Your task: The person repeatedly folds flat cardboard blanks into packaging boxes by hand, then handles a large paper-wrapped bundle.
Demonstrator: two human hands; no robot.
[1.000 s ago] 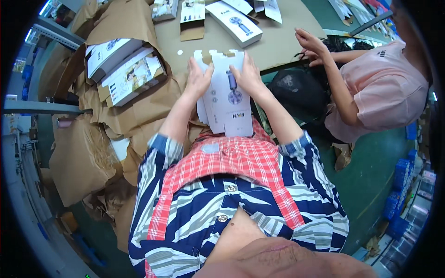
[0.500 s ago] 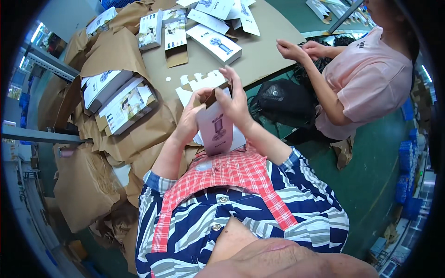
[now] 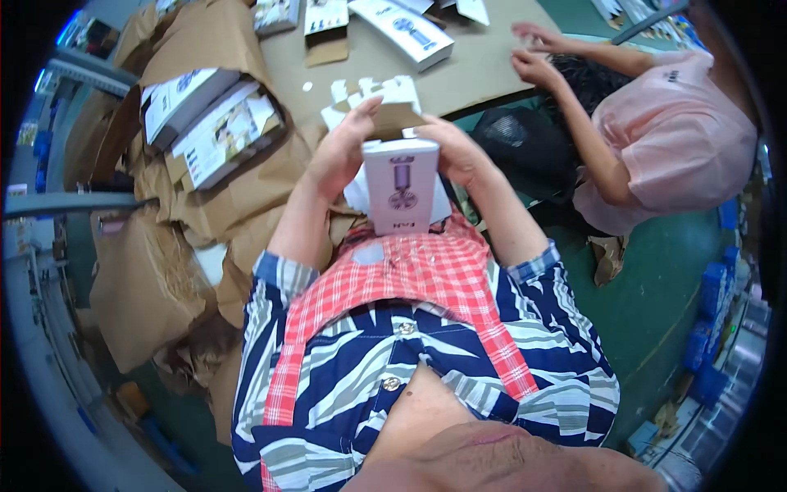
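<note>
Upright against my red checked apron stands a white fan carton (image 3: 400, 193), its printed face toward me. My left hand (image 3: 344, 148) holds it at the left side, fingers pointing up along the raised brown inside of a flap. On the other side my right hand (image 3: 459, 152) grips it near the top edge, with fingers curled over that edge. The carton's far side and some of my fingertips are hidden. Just beyond it, white cardboard flaps (image 3: 400, 86) lie on the table.
More fan cartons (image 3: 406, 33) lie on the brown table (image 3: 283, 74). At left, an open brown-paper-lined bundle holds cartons (image 3: 225, 135), beside a metal bar (image 3: 74, 205). A co-worker in a pink shirt (image 3: 680, 152) stands at right, near a black bag (image 3: 520, 139).
My hands have shifted from the carton's upper opening to its two sides, and the carton has turned from tilted to straight. The view has moved; the co-worker's hands have come apart a little.
</note>
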